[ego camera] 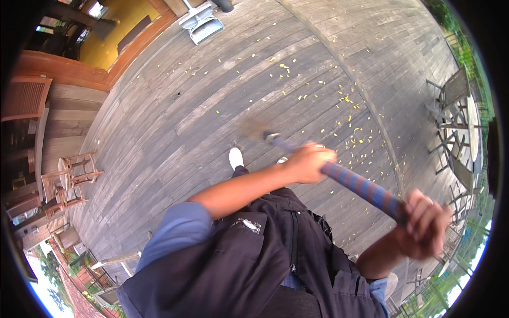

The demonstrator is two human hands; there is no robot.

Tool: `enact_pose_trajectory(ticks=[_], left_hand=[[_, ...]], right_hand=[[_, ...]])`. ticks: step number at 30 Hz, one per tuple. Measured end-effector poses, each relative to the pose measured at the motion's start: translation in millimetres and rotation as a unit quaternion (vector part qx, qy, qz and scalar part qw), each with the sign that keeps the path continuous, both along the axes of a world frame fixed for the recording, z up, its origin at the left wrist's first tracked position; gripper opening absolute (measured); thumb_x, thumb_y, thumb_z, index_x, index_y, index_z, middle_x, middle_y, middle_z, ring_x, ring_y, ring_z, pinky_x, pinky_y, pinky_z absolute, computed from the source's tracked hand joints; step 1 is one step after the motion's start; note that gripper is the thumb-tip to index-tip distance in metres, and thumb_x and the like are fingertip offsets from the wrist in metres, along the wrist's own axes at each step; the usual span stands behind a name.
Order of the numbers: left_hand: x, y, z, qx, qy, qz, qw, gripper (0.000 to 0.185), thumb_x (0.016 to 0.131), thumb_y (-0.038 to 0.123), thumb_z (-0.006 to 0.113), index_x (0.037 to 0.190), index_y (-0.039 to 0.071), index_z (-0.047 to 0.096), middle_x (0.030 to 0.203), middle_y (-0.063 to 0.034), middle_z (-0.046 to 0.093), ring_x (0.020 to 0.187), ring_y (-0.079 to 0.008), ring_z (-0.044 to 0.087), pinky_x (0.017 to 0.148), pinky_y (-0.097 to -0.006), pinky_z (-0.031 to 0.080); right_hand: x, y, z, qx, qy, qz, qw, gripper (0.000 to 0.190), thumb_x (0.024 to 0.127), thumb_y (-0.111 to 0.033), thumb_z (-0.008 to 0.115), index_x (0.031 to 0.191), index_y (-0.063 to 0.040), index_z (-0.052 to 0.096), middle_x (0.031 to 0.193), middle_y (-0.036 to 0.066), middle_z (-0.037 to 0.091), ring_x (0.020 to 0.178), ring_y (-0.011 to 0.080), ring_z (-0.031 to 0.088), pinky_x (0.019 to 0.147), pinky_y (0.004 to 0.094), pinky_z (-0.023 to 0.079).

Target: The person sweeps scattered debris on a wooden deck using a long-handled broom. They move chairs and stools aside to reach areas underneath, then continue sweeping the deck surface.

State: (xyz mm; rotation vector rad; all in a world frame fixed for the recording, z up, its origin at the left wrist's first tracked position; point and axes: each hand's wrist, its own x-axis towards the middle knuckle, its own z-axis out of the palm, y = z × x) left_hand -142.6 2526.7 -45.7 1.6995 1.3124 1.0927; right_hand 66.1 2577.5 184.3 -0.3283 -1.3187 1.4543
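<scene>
A broom (360, 183) with a blue and brown striped handle slants across the deck in front of me. My left hand (310, 163) is closed around the lower part of the handle. Near its top end, my right hand (423, 224) grips it too. The bristle head, blurred, is at the far end, over or on the grey wooden deck (191, 131) just ahead of my white shoe (236, 158). Small yellow leaves (352, 139) lie scattered on the boards, mostly ahead and to the right.
An upright dustpan (206, 30) stands at the top, near an orange wooden door sill (139, 47). Wooden chairs (455, 91) and a round table (472, 127) are along the right edge. More wooden chairs (79, 171) are by the wall at left.
</scene>
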Motion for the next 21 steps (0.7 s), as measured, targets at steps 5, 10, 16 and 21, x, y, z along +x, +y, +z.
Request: enact_pose_trajectory(ticks=[5, 10, 16, 21], left_hand=[[-186, -117, -81, -0.210, 0.063, 0.114, 0.969, 0.022, 0.070, 0.002, 0.071, 0.090, 0.007, 0.064, 0.084, -0.0138, 0.068, 0.082, -0.0365, 0.070, 0.069, -0.0454, 0.051], [-269, -119, -143, -0.161, 0.108, 0.112, 0.975, 0.022, 0.070, 0.004, 0.073, 0.090, 0.010, 0.065, 0.088, -0.0120, 0.068, 0.089, -0.0362, 0.068, 0.078, -0.0479, 0.051], [-186, 38, -129, 0.098, -0.138, 0.091, 0.981, 0.032, 0.065, 0.000, 0.074, 0.088, 0.014, 0.056, 0.086, -0.0048, 0.062, 0.087, -0.0307, 0.065, 0.082, -0.0437, 0.048], [-193, 100, -84, 0.148, -0.118, -0.005, 0.982, 0.027, 0.074, 0.004, 0.075, 0.092, 0.015, 0.058, 0.093, -0.0026, 0.067, 0.098, -0.0288, 0.068, 0.095, -0.0434, 0.049]], right_hand=[[-142, -18, -139, -0.221, -0.128, 0.129, 0.958, 0.024, 0.096, -0.017, 0.068, 0.079, -0.005, 0.056, 0.074, 0.007, 0.059, 0.076, 0.0204, 0.060, 0.083, 0.0438, 0.051], [-247, -49, -148, -0.114, -0.236, 0.139, 0.955, 0.023, 0.102, -0.012, 0.060, 0.082, -0.003, 0.053, 0.076, 0.007, 0.058, 0.077, 0.0195, 0.057, 0.088, 0.0433, 0.052], [-290, -46, -57, 0.161, -0.359, 0.033, 0.919, 0.017, 0.087, -0.006, 0.073, 0.078, -0.002, 0.059, 0.072, 0.009, 0.063, 0.068, 0.0269, 0.064, 0.077, 0.0395, 0.055], [-337, -44, -43, 0.268, -0.382, -0.010, 0.884, 0.029, 0.077, -0.016, 0.083, 0.073, -0.006, 0.056, 0.064, 0.007, 0.057, 0.058, 0.0280, 0.058, 0.069, 0.0450, 0.054]])
